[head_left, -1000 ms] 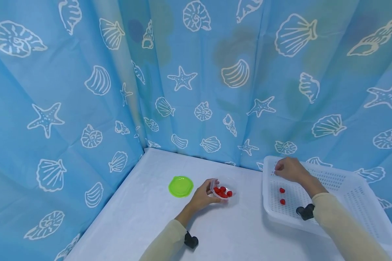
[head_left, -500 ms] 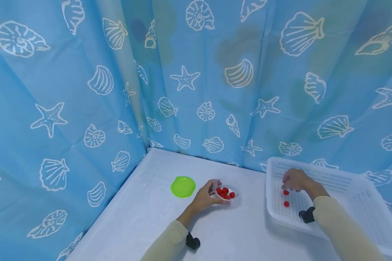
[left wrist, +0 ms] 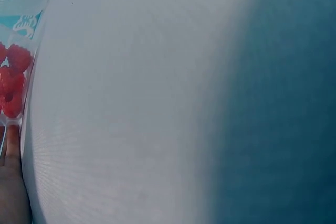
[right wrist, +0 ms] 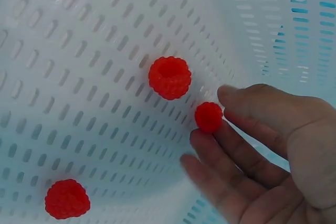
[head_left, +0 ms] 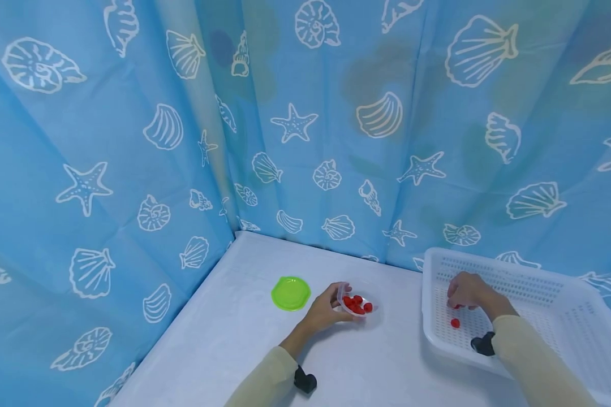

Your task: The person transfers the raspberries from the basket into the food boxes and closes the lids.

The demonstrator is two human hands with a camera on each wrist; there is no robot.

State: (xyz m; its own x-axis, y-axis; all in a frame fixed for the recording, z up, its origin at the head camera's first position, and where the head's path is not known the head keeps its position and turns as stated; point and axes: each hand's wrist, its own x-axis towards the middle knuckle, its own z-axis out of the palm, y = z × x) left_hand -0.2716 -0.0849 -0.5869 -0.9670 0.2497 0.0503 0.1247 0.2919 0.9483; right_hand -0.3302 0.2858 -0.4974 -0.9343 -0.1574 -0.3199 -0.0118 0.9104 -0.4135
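My left hand (head_left: 323, 312) holds a clear plastic cup (head_left: 368, 295) by its side, fingers and thumb around it. Several red raspberries (head_left: 355, 307) lie inside, also visible as raspberries (left wrist: 11, 82) at the left edge of the left wrist view. Within the white basket (head_left: 430, 316), my right hand (head_left: 470, 291) reaches low. Seen from the right wrist, this hand (right wrist: 310, 156) pinches a small raspberry (right wrist: 209, 117) between thumb and finger. A hollow raspberry (right wrist: 169, 77) lies just beyond the fingertips, and another raspberry (right wrist: 67, 199) farther off. From the head, the fingers partly cover one.
A bright green lid (head_left: 291, 293) lies on the white table (head_left: 234, 339), left of the cup. The perforated basket stands on the right, close to the blue shell-print curtain (head_left: 305, 141), which borders the table at the back and left.
My right hand has come down and nearer inside the basket, and now partly covers the farther of two raspberries there. The left hand stays around the cup. The head view has shifted slightly.
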